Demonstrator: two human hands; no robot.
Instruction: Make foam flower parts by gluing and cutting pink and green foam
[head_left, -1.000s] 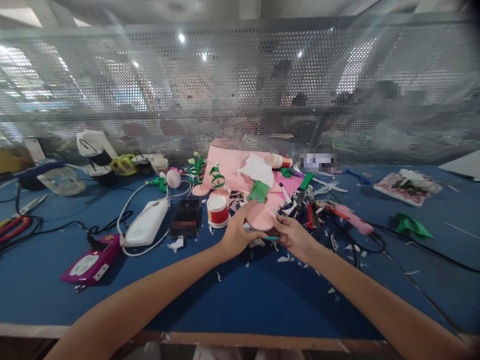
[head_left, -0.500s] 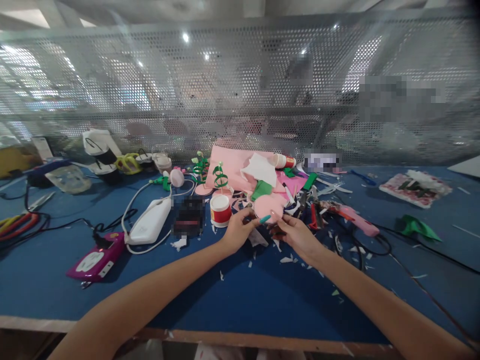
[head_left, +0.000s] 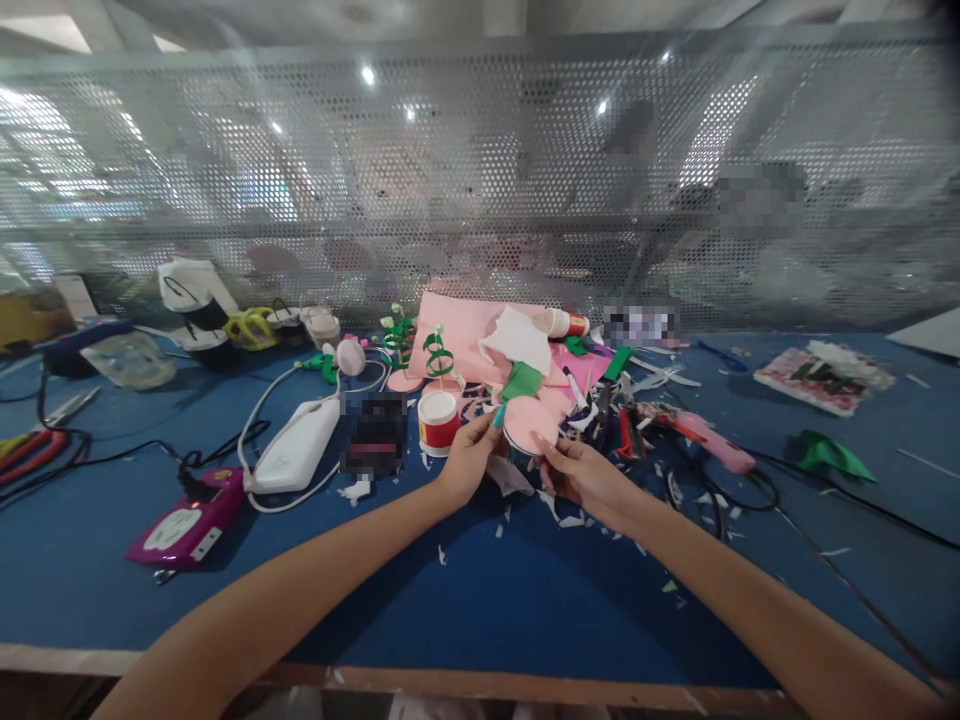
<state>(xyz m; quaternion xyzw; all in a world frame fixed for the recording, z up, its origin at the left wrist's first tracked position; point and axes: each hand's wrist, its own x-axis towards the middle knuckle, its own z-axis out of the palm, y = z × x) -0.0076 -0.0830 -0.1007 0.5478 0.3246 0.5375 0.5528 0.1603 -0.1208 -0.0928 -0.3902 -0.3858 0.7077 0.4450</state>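
A round pink paper disc (head_left: 530, 425) with a pale edge is pinched at its lower right by my right hand (head_left: 581, 475), fingers closed. My left hand (head_left: 466, 465) is at the disc's left edge, its fingers closed on a small teal piece (head_left: 499, 416) whose kind I cannot make out. Whether the left fingers also touch the disc is unclear. To the left stands a red and white paper cup (head_left: 439, 430). Beyond the disc lie a green paper piece (head_left: 521, 381), crumpled white paper (head_left: 517, 341) and a large pink sheet (head_left: 450, 325).
On the blue table (head_left: 480, 600) lie a pink glue gun (head_left: 716, 440), a white power bank (head_left: 298, 445) and a purple power adapter (head_left: 187, 520) with cables. Green spirals (head_left: 437, 355), stacked cups (head_left: 566, 323) and paper scraps surround the work. A perforated metal screen (head_left: 480, 180) stands behind.
The teal piece has moved left and up, off the front of the disc to its left edge. The disc has shifted slightly left and tilted in my right hand.
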